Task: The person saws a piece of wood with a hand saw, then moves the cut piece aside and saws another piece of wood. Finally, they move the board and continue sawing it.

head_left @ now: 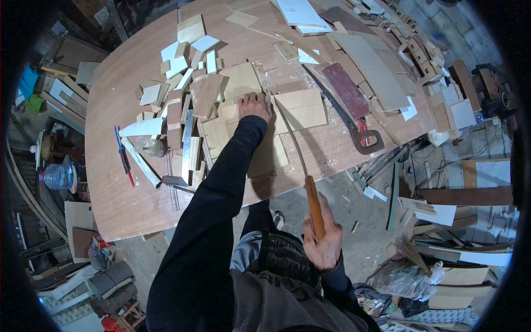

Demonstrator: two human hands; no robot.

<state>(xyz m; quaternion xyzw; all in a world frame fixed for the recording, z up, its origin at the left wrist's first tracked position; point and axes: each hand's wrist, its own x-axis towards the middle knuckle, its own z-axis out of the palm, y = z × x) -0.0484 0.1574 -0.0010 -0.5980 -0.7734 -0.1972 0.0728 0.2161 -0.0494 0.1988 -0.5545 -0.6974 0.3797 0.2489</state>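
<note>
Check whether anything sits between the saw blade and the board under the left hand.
Nothing visible does. The right hand grips the saw by its orange handle, and the thin blade runs up onto the pale board, right beside the left hand pressing it down. Loose offcuts lie farther left, clear of the blade.

Your sleeve (pixel 221 182) is black. The saw (pixel 314 205) in your right hand (pixel 323 243) has an orange handle. The desk (pixel 127 205) is reddish-brown with fine wood grain. The boards (pixel 301 108) by your left hand (pixel 255 105) are pale tan. One panel (pixel 345 91) is dark maroon, and several offcuts (pixel 177 63) are white.
</note>
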